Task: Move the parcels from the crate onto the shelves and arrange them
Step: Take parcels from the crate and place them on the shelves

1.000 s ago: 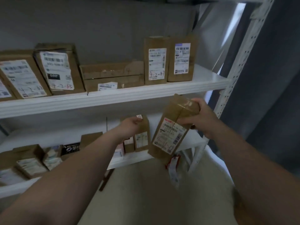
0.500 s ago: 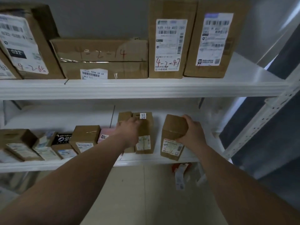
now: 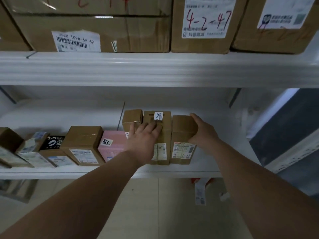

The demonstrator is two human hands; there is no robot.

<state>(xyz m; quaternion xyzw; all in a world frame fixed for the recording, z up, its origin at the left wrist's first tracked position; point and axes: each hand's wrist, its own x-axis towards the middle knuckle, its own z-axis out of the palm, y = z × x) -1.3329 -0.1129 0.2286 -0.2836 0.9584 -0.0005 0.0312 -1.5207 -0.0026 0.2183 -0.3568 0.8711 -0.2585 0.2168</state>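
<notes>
One parcel (image 3: 183, 135): a brown cardboard block with a white label in front, standing on the lower shelf (image 3: 189, 173), touching the tall box (image 3: 166, 135) on its left.
Right hand (image 3: 202, 133): fingers curl round the parcel's right side and hold it.
Left hand (image 3: 145, 137): fingers straight, lying flat on the tall box.
Tall box: brown card, shiny tape, small white tag on top.
Lower shelf: smooth and white, with a pink box (image 3: 114, 145) further left.

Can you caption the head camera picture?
On the shelf, the right hand grips a brown parcel; the left hand presses its neighbour.
</notes>
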